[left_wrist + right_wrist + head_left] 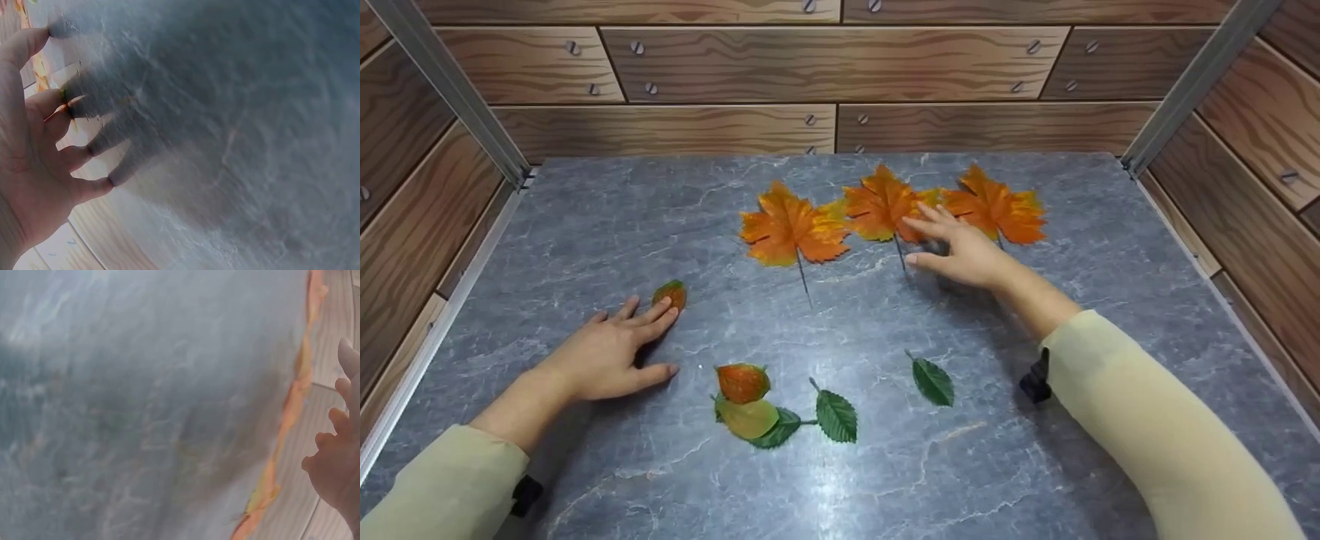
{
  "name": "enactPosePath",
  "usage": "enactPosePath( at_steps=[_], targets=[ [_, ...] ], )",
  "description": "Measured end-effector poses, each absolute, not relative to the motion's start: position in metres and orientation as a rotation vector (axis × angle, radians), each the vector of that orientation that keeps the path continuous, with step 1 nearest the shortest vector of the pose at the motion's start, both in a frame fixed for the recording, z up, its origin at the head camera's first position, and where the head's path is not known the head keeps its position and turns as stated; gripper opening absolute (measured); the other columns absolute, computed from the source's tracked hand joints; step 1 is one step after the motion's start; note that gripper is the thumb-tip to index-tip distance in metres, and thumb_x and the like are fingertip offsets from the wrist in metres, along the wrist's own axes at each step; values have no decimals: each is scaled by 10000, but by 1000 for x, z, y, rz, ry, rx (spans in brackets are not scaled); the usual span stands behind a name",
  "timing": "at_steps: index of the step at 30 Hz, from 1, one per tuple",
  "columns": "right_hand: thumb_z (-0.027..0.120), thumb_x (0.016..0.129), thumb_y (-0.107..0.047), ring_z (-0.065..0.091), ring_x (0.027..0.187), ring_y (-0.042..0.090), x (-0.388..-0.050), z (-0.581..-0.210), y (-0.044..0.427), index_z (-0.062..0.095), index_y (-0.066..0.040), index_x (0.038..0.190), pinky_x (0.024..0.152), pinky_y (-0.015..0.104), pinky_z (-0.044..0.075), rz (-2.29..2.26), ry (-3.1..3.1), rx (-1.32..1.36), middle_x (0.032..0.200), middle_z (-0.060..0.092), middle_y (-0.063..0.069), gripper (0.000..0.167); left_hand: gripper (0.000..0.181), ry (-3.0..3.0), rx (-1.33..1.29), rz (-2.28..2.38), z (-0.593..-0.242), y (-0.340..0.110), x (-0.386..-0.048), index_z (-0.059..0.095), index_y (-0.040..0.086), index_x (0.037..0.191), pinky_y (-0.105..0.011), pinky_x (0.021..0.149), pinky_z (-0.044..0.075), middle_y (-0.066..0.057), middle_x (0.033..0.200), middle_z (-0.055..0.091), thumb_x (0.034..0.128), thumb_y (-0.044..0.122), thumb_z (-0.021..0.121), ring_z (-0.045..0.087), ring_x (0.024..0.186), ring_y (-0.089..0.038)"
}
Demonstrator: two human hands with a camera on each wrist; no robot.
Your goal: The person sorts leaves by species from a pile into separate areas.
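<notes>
Head view shows your pale yellow sleeves (pixel 450 480) closest to you, each with a small black thing (pixel 1036 377) by the wrist. A bit farther up the gray table (pixel 585 225), near the middle, is a little pile: a dark green leaf (pixel 780 433), then a yellow-green leaf (pixel 751 418), with a red-orange leaf (pixel 742 382) at the top end. Just right of the pile lies a second green leaf (pixel 837 416), and a third green leaf (pixel 934 382) lies alone more to the right. Your left hand (pixel 611 352) is down on the table with its fingers spread and its thumb out to the side, pinching nothing. Its fingertips touch a small red and green leaf (pixel 676 292), which lies flat on the left part of the table. Your right hand (pixel 964 251) reaches out farther, fingers spread too, and holds nothing. It is over part of the big orange leaves (pixel 881 202), but you cannot tell if the fingertips touch them. These are three in a row, side by side, with thin dark stems pointing back toward you. Behind the table stands a brown wall (pixel 840 64) of wood boards with screws.
</notes>
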State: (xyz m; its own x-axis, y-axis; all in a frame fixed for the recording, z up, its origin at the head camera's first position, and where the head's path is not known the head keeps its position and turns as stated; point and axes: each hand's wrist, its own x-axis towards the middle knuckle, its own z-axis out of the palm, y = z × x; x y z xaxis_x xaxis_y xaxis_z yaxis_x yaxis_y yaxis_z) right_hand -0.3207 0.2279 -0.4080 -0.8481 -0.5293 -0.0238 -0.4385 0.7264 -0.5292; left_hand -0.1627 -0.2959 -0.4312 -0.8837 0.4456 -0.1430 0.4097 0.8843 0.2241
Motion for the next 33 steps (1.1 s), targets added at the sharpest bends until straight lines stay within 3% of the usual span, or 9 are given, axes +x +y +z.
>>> enactPosePath(
  at_steps=[5, 11, 19, 23, 29, 33],
  targets=[
    [683, 1027, -502, 219, 1605, 329, -307, -390, 213, 454, -279, 1633, 1219, 626, 300, -875, 2733, -814, 1750, 257, 6, 686, 887, 2860, 649, 276, -431, -295, -163, 365, 116, 1662, -811, 1109, 280, -120, 1702, 327, 1005, 673, 576, 291, 1507, -564],
    [706, 1031, -432, 403, 1527, 282, -290, -378, 186, 522, -287, 1593, 1210, 567, 355, -1008, 2675, -936, 1659, 442, -10, 609, 887, 2858, 650, 273, -431, -295, -164, 366, 116, 1661, -810, 1107, 286, -120, 1703, 324, 1005, 677, 572, 290, 1505, -570],
    [772, 1001, -230, 638, 1291, 227, -264, -380, 141, 685, -148, 1437, 1125, 506, 474, -1343, 2425, -1036, 1402, 692, 46, 452, 888, 2858, 652, 275, -430, -295, -162, 367, 114, 1660, -812, 1109, 278, -123, 1703, 322, 1006, 680, 568, 281, 1509, -566],
    [777, 988, -162, 687, 1184, 261, -252, -386, 121, 725, -92, 1357, 1046, 464, 538, -1414, 2276, -1057, 1296, 736, 101, 379, 883, 2853, 647, 293, -430, -295, -162, 364, 116, 1662, -811, 1113, 273, -123, 1707, 316, 1006, 667, 579, 278, 1514, -559],
    [771, 977, -107, 687, 1171, 371, -236, -396, 95, 732, -24, 1299, 947, 387, 589, -1422, 2105, -1042, 1259, 744, 147, 334, 877, 2847, 648, 300, -429, -295, -162, 365, 114, 1662, -816, 1108, 273, -124, 1707, 316, 1008, 654, 586, 276, 1516, -557],
    [771, 976, -91, 690, 1170, 379, -228, -404, 80, 733, 12, 1274, 962, 372, 584, -1402, 2038, -1039, 1236, 752, 141, 318, 876, 2848, 653, 296, -429, -295, -162, 366, 111, 1661, -816, 1107, 275, -132, 1703, 321, 1008, 652, 587, 281, 1511, -563]
  ],
)
